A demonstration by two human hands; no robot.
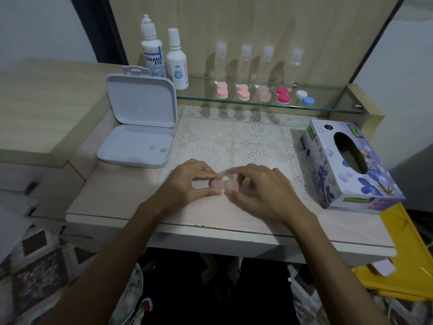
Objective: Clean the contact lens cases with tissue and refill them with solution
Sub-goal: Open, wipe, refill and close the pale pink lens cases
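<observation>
The task looks to be at an early stage. The left hand [187, 181] and the right hand [260, 191] hold together one pale pink case [225, 184] just above the desk [112, 198], near the middle of its front edge. The left thumb and fingers pinch the left cap, and the right fingers curl around the right cap. The right fingers are blurred, so I judge that a cap is being turned, but I cannot tell if it goes on or off. No tissue is out of the box [349, 165], which lies at the right edge of the desk. No solution bottle is in a hand. So wiping and refilling seem to be left for this case.

Counting: one case is in the hands and five more cases stand on the glass shelf [328, 106] at the back, namely three pink [222, 90], one magenta [282, 95] and one white-and-blue [304, 97]. Behind them are four clear bottles [246, 64]. At the left end of the shelf are two solution bottles [177, 64]. One open white tray [138, 144] lies at the left edge with two lenses [157, 148] in it.
</observation>
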